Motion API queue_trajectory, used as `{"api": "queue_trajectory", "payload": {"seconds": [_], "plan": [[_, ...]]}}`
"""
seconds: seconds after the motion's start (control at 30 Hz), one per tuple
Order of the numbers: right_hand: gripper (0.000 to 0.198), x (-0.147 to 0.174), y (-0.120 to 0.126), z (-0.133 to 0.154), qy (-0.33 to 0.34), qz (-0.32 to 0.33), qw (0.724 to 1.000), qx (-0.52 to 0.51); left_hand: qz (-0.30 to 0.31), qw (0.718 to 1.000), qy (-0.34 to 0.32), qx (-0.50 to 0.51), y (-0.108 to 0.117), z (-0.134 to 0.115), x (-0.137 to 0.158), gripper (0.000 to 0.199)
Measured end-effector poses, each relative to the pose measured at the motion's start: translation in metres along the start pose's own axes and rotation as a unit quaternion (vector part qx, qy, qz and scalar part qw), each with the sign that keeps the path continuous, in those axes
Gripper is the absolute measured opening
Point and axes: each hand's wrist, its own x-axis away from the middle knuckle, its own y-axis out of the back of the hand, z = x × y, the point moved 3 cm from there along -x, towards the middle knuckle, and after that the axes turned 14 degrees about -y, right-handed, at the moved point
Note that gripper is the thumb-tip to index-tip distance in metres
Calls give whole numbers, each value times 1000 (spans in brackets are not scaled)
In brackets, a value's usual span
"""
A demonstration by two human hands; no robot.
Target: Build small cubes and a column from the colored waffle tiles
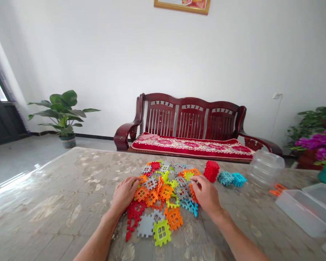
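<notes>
A loose heap of toothed plastic building pieces lies on the table in front of me. Its colours are orange, grey, lime, red and blue. My left hand (125, 191) rests against the heap's left side, fingers stretched toward an orange piece (142, 179). Over at the right side, my right hand (207, 193) has its thumb and forefinger slightly apart beside a lime piece (188, 176). Neither hand visibly holds a piece; the other fingers are partly hidden. Nearest me lie a lime window piece (162, 232), a grey square piece (146, 226) and an orange window piece (174, 218).
Behind the right hand stand a red stack of pieces (211, 171), a teal stack (225, 178) and a blue stack (238, 179). Clear plastic containers (301, 208) and orange pieces (277, 190) sit farther right on the patterned table (57, 203). A wooden bench (191, 121) is beyond.
</notes>
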Motion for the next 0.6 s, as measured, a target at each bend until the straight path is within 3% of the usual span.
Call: {"api": "queue_trajectory", "payload": {"seconds": [0.27, 0.4, 0.6], "plan": [[36, -108, -44, -16, -69, 112, 975, 179, -11, 1000, 19, -2, 1, 2, 0, 34], [41, -132, -65, -33, -80, 133, 966, 207, -14, 1000, 14, -7, 0, 2, 0, 32], [32, -153, -86, -42, -77, 190, 954, 219, -17, 1000, 16, -18, -5, 6, -1, 32]]}}
